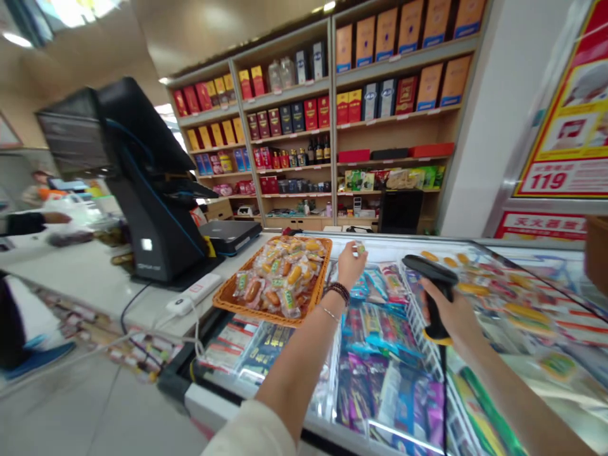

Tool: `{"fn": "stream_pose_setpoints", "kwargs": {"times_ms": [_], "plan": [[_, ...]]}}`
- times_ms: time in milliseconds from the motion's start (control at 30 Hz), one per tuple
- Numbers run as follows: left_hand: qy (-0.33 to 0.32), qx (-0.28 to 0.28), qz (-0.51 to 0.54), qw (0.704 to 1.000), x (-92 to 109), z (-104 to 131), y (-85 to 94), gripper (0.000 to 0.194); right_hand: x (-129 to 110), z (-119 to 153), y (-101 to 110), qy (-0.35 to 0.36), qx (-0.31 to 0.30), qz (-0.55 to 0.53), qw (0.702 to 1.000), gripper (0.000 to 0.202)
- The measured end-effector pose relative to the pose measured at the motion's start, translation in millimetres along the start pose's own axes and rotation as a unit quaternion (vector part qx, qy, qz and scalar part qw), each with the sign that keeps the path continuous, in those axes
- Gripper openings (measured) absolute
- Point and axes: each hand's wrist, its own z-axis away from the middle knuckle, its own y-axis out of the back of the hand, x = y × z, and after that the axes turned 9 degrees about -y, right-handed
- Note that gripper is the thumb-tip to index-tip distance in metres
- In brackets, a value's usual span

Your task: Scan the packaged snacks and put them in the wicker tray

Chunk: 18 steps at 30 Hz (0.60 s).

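Observation:
My left hand [350, 265], with a dark beaded bracelet and a thin silver one on its wrist, pinches a small wrapped item [360, 247] above the freezer's far part. To its left, a shallow orange wicker basket [259, 312] holds many individually wrapped snacks [285, 269]. My right hand [446, 310] is wrapped round the handle of a black barcode scanner [433, 272], whose cord hangs down over the freezer. The scanner's head points left, toward my left hand.
The chest freezer [380, 430] holds packaged ice treats. At left stand a black checkout terminal [159, 209], a flat black scale [232, 235] and a white power strip [194, 294] with cables. Shelves [332, 120] of boxes fill the back. Another person's arm [28, 221] reaches in at far left.

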Motion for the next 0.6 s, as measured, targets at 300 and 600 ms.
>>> {"fn": "stream_pose_setpoints", "kwargs": {"times_ms": [300,600], "plan": [[-0.071,0.017,-0.415,0.907,36.7,-28.4,161.9,0.036,-12.0,-4.0,-11.6,0.002,-0.023,-0.034,0.999,0.047],[-0.209,-0.139,-0.372,0.894,55.5,6.3,68.8,0.035,-24.3,-4.8,27.3,0.015,0.034,-0.076,0.996,0.056]]}}
